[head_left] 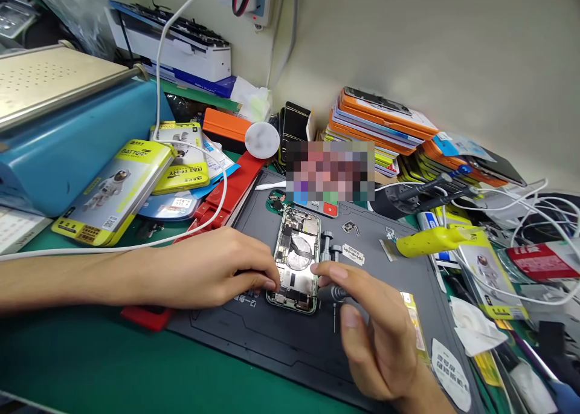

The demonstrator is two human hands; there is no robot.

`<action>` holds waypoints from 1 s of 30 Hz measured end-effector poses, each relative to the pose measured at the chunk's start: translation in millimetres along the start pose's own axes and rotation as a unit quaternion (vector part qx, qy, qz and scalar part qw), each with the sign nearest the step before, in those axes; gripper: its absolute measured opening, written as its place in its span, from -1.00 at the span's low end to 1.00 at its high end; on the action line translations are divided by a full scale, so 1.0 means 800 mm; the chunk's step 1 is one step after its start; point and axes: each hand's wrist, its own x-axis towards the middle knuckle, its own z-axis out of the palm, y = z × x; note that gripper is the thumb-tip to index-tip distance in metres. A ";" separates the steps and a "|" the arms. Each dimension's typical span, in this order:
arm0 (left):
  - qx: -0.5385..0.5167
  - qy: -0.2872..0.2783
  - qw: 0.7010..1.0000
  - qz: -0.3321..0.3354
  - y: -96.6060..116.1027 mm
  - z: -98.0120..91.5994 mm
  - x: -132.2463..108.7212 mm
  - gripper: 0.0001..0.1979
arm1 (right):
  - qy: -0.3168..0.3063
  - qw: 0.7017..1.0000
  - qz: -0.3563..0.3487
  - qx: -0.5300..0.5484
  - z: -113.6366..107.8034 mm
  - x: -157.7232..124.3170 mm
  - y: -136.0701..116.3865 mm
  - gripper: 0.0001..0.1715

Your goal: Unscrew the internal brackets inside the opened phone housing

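Observation:
An opened smartphone lies on the dark grey work mat, its inner parts and a round silver coil showing. At its lower left edge, my left hand is closed, with curled fingertips against the frame. My right hand reaches in from the lower right. Its index fingertip touches the phone's right side, while the thumb stays well apart from it. Beside the phone's right edge lie grey screwdrivers, partly covered by my right hand. A razor blade lies just beyond them.
Left stand a blue machine and yellow battery boxes. A white cable loops above my left forearm. Stacked orange boxes line the wall. At right are a yellow bottle, tangled cables and tools. A blurred patch hides part of the back.

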 end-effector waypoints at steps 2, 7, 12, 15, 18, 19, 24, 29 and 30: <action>-0.002 -0.003 1.000 -0.004 0.001 -0.001 0.001 -0.80 | 0.004 1.000 0.002 0.007 0.000 -0.002 0.000 -0.23; -0.006 -0.007 1.000 -0.008 0.003 -0.002 0.003 -0.80 | 0.013 1.000 0.012 0.013 0.000 -0.008 -0.001 -0.15; 0.002 -0.008 1.000 -0.006 0.001 -0.002 0.003 -0.80 | 0.015 1.000 0.008 0.000 0.001 -0.009 0.000 -0.16; 0.009 -0.005 1.000 0.001 0.001 -0.001 0.002 -0.82 | 0.022 1.000 0.010 0.011 0.004 -0.010 0.002 -0.14; 0.013 0.004 1.000 0.008 0.002 -0.001 0.002 -0.83 | 0.026 0.999 0.012 0.017 0.005 -0.012 0.004 -0.07; 0.013 0.006 1.000 0.009 0.002 -0.001 0.002 -0.83 | 0.025 0.999 0.016 0.021 0.005 -0.013 0.005 -0.06; 0.012 0.008 1.000 0.015 0.002 -0.002 0.001 -0.83 | 0.038 0.997 0.037 0.047 0.009 -0.018 0.007 -0.04; 0.014 0.011 1.000 0.017 0.001 -0.003 0.003 -0.83 | 0.064 0.994 0.076 0.047 0.015 -0.016 0.005 -0.05; 0.014 0.010 1.000 0.017 0.001 -0.003 0.003 -0.83 | 0.075 0.992 0.089 0.050 0.016 -0.015 0.003 -0.06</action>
